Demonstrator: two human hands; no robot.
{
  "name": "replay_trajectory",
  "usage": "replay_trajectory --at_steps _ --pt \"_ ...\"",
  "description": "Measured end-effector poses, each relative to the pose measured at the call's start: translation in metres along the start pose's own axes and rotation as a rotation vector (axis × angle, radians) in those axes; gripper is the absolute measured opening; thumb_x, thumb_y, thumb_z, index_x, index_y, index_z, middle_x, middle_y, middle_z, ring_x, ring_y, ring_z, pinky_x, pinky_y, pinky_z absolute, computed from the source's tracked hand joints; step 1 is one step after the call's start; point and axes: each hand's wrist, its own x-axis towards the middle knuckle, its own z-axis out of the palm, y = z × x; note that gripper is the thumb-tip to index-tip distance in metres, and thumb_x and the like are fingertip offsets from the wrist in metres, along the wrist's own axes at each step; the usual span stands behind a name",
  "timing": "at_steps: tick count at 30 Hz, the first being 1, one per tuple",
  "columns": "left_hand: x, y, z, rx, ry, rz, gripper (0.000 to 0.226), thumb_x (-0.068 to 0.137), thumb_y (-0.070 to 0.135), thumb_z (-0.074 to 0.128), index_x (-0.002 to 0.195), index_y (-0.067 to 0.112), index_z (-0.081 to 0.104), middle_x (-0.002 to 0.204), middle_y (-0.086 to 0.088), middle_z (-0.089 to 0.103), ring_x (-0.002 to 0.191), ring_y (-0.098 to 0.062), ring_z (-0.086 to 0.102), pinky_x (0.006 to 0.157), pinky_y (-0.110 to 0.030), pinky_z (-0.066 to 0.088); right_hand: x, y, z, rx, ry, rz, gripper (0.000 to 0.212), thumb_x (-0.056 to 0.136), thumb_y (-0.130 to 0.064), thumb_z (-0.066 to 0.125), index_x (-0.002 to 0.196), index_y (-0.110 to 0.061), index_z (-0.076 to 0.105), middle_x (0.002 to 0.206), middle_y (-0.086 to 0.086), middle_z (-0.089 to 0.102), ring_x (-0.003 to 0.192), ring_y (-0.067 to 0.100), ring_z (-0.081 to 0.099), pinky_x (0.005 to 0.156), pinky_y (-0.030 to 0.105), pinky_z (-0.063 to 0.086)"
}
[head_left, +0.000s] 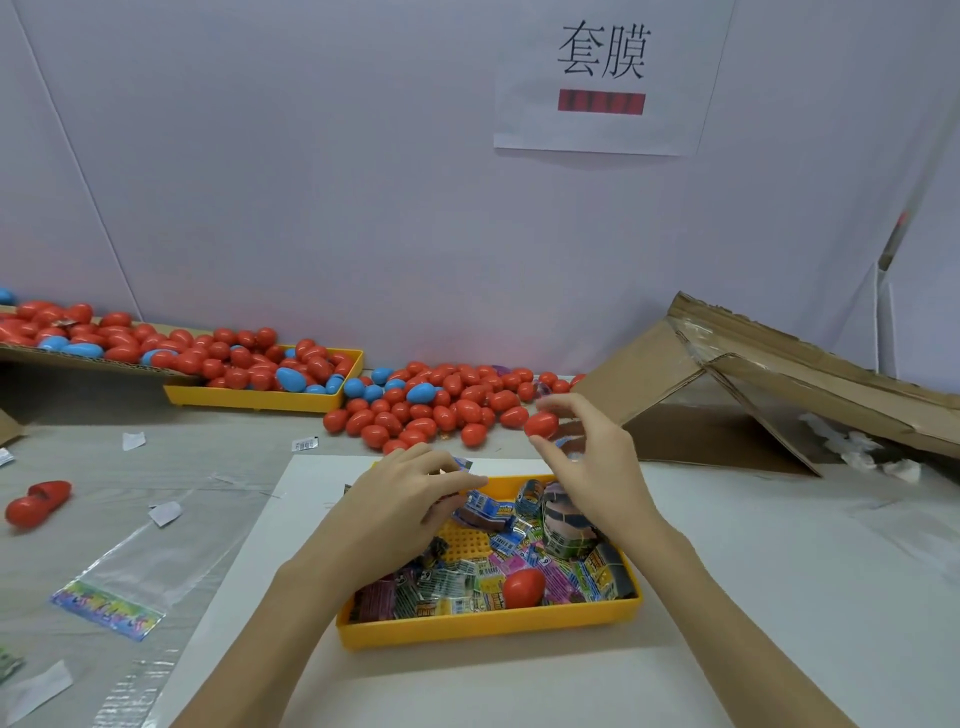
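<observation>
My right hand (592, 457) pinches a red plastic egg (541, 425) between thumb and fingertips, above the far edge of a yellow tray (488, 623). My left hand (415, 493) holds a small printed film sleeve (462, 464) over the tray's far left corner, fingers curled round it. The tray holds several colourful printed sleeves (457, 587) and one more red egg (523, 587). It stands on a white sheet (727, 597) in front of me.
A pile of red and blue eggs (441, 405) lies behind the tray, and more fill a second yellow tray (260, 400) and a cardboard flap at left. A collapsed cardboard box (753, 384) lies at right. Clear bags (135, 571) and a loose red egg (36, 501) lie at left.
</observation>
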Motion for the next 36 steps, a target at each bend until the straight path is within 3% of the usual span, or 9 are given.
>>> replay_trajectory --at_steps 3,7,9,12,16,23,27,31,36 --pt "0.0 0.0 0.001 0.016 -0.017 0.011 0.025 0.098 0.018 0.07 0.12 0.029 0.077 0.106 0.004 0.067 0.095 -0.019 0.06 0.076 -0.036 0.051 -0.014 -0.002 -0.005 0.055 -0.035 0.069 0.028 0.092 -0.018 0.077 0.113 -0.032 0.067 0.106 -0.018 0.069 0.098 -0.005 0.063 0.082 0.007 0.049" --pt "0.002 0.002 0.005 0.051 0.027 -0.008 0.021 0.097 0.024 0.071 0.118 0.026 0.078 0.107 0.006 0.068 0.095 -0.02 0.061 0.076 -0.039 0.051 -0.017 -0.004 -0.008 0.15 -0.131 0.095 0.03 0.093 -0.016 0.076 0.12 -0.027 0.07 0.111 -0.012 0.072 0.101 0.001 0.068 0.09 0.02 0.057" --pt "0.004 0.004 0.007 -0.007 0.133 -0.075 0.03 0.096 0.029 0.072 0.125 0.022 0.073 0.108 0.008 0.068 0.096 -0.014 0.061 0.079 -0.038 0.054 -0.018 -0.007 -0.008 0.237 -0.179 0.096 0.033 0.094 -0.013 0.075 0.123 -0.029 0.07 0.112 -0.01 0.072 0.102 0.005 0.07 0.091 0.026 0.059" --pt "0.008 0.016 0.009 -0.27 0.186 -0.12 0.053 0.092 0.043 0.07 0.141 0.027 0.059 0.116 0.015 0.063 0.103 -0.005 0.063 0.085 -0.026 0.056 -0.022 -0.013 -0.005 0.317 -0.248 0.082 0.035 0.096 -0.016 0.072 0.128 -0.031 0.067 0.11 -0.009 0.073 0.103 0.007 0.071 0.091 0.024 0.058" --pt "0.011 0.028 0.008 -0.386 0.239 -0.039 0.052 0.09 0.032 0.074 0.14 0.028 0.061 0.119 0.01 0.061 0.101 -0.008 0.065 0.086 -0.019 0.055 -0.025 -0.021 0.0 0.441 -0.313 0.11 0.028 0.098 -0.017 0.07 0.125 -0.023 0.064 0.099 -0.006 0.073 0.097 0.009 0.071 0.088 0.025 0.058" --pt "0.01 0.03 0.003 -0.254 0.31 -0.016 0.034 0.085 0.005 0.082 0.117 0.007 0.072 0.101 0.0 0.064 0.086 -0.011 0.065 0.075 -0.032 0.058 -0.034 -0.033 0.013 0.43 -0.26 0.102 0.029 0.09 -0.024 0.08 0.117 -0.019 0.07 0.098 -0.003 0.074 0.094 0.015 0.071 0.088 0.036 0.059" --pt "0.009 0.032 0.003 -0.214 0.338 0.02 0.033 0.085 0.006 0.081 0.116 0.004 0.072 0.099 -0.001 0.064 0.083 -0.013 0.066 0.074 -0.032 0.058 -0.035 -0.033 0.012 0.352 -0.218 0.011 0.024 0.091 -0.023 0.079 0.113 -0.022 0.069 0.095 -0.01 0.073 0.092 0.012 0.069 0.084 0.027 0.057" --pt "0.011 0.034 0.0 -0.248 0.369 -0.014 0.04 0.084 0.005 0.083 0.122 0.011 0.07 0.103 0.001 0.063 0.086 -0.009 0.065 0.079 -0.025 0.057 -0.035 -0.033 0.015 0.429 -0.222 0.031 0.029 0.095 -0.021 0.074 0.123 -0.023 0.067 0.101 -0.012 0.072 0.1 0.013 0.07 0.09 0.032 0.058" --pt "0.014 0.034 -0.006 -0.312 0.37 -0.077 0.053 0.082 0.013 0.085 0.128 0.023 0.062 0.107 0.006 0.061 0.092 -0.006 0.062 0.082 -0.014 0.053 -0.036 -0.036 0.021 0.553 -0.293 0.061 0.042 0.102 -0.017 0.064 0.142 -0.026 0.057 0.122 -0.013 0.07 0.12 0.01 0.065 0.099 0.027 0.055"
